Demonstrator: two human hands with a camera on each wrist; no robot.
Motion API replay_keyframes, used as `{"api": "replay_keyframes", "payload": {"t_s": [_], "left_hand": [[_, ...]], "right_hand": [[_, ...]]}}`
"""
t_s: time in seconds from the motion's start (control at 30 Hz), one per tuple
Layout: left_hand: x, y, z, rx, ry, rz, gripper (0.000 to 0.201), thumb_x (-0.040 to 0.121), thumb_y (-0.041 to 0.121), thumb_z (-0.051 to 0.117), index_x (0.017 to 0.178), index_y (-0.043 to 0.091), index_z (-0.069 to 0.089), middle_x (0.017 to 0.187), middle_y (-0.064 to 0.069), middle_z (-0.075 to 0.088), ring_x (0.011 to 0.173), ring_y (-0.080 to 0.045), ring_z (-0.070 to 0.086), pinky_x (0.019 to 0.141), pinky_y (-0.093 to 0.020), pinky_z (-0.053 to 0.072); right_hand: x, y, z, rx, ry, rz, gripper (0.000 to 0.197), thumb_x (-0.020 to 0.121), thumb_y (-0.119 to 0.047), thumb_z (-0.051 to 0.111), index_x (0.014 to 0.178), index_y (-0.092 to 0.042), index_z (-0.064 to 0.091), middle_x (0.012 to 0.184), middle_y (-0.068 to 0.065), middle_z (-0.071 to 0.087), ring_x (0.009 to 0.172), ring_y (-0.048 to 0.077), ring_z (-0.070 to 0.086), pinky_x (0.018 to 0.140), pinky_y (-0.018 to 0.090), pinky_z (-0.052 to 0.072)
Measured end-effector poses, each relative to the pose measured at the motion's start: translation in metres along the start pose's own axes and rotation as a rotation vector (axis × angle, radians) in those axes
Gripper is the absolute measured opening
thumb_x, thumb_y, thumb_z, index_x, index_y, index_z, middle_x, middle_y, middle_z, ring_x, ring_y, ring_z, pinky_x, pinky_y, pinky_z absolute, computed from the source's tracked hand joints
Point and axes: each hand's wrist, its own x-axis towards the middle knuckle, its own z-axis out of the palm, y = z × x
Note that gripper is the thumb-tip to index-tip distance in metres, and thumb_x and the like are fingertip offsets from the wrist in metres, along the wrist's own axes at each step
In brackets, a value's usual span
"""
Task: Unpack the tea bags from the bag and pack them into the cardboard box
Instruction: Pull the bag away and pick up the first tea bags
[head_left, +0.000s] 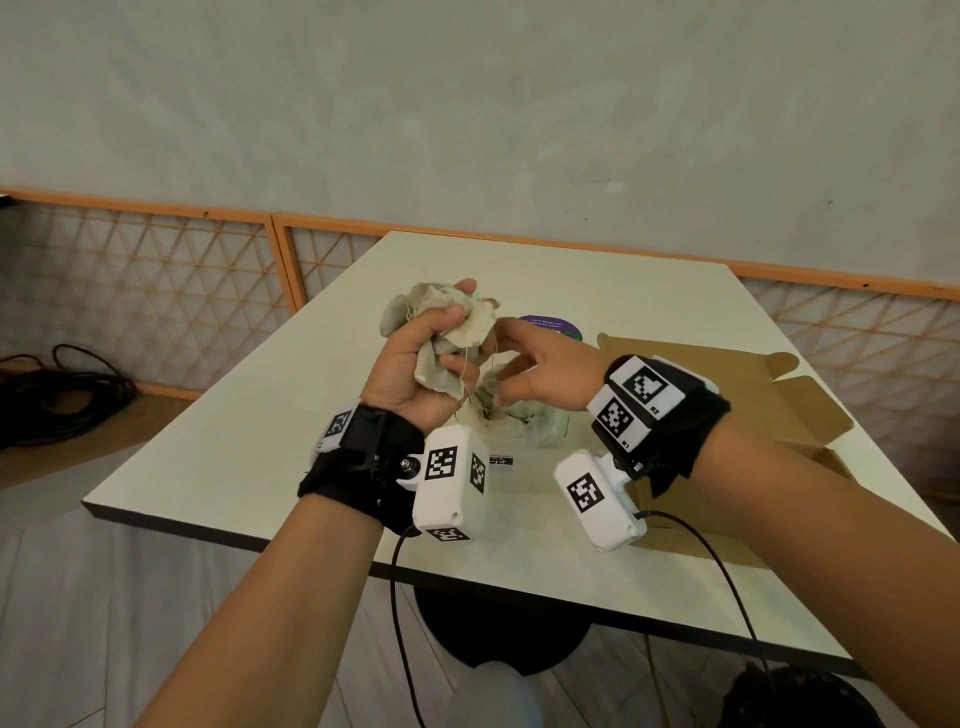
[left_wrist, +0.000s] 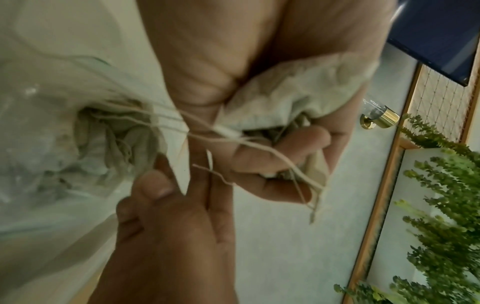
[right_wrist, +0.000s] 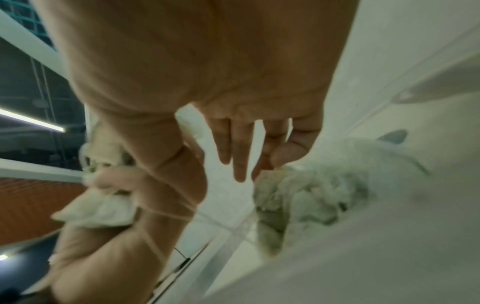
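Note:
My left hand (head_left: 460, 322) is raised over the table and grips a crumpled bunch of pale tea bags (head_left: 405, 306), whose strings dangle below. The left wrist view shows its fingers (left_wrist: 280, 156) curled round the tea bags (left_wrist: 298, 96). My right hand (head_left: 506, 364) hovers just to the right with fingers spread and relaxed. It is close to the loose strings (left_wrist: 259, 148) and holds nothing I can make out. Below both hands a clear plastic bag (head_left: 545, 431) lies on the table, with more tea bags (right_wrist: 311, 191) inside. The open cardboard box (head_left: 701, 374) sits at the right, partly hidden by my right forearm.
The white table (head_left: 260, 441) ends close to me, with its near edge below my wrists. A round purple label (head_left: 550, 325) lies behind the hands and a small dark tag (head_left: 501, 460) in front of the plastic bag. Black cables (head_left: 52, 395) coil on the floor at the left.

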Motion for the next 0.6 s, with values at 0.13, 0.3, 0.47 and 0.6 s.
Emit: {"api": "replay_keyframes", "payload": {"t_s": [0.13,0.3,0.47,0.6], "left_hand": [[0.004,-0.005,0.009,-0.051,-0.010,0.043,0.057,0.047,0.000,0.089,0.099,0.011,0.068,0.096,-0.010,0.063,0.072,-0.016,0.063,0.039,-0.014,0.045],[0.000,0.003,0.012,-0.154,-0.070,0.053,0.053,0.053,-0.005,0.084,0.099,0.012,0.065,0.097,-0.009,0.063,0.073,-0.019,0.065,0.039,-0.017,0.048],[-0.007,0.012,0.009,-0.205,-0.081,0.097,0.050,0.053,-0.007,0.083,0.096,0.010,0.067,0.097,-0.010,0.063,0.073,-0.017,0.064,0.042,-0.015,0.049],[-0.005,-0.001,0.009,-0.184,-0.040,0.024,0.053,0.051,-0.007,0.084,0.097,0.012,0.066,0.096,-0.010,0.064,0.072,-0.019,0.065,0.040,-0.016,0.048]], "right_hand": [[0.000,0.001,0.011,0.087,-0.116,0.009,0.053,0.073,-0.007,0.075,0.118,-0.018,0.050,0.105,0.015,0.067,0.086,0.018,0.063,0.074,0.028,0.049],[-0.005,0.010,-0.001,-0.005,0.113,0.120,0.007,0.086,-0.014,0.064,0.089,-0.010,0.068,0.063,-0.001,0.063,0.048,0.002,0.054,0.045,0.012,0.040],[-0.006,0.022,-0.022,0.204,0.390,0.292,0.018,0.093,-0.012,0.053,0.078,-0.010,0.063,0.066,0.009,0.060,0.050,0.012,0.054,0.040,0.015,0.042],[-0.021,0.024,-0.038,0.178,0.442,0.324,0.012,0.094,-0.015,0.052,0.085,-0.015,0.060,0.077,0.005,0.061,0.061,0.014,0.062,0.048,0.019,0.048]]}}
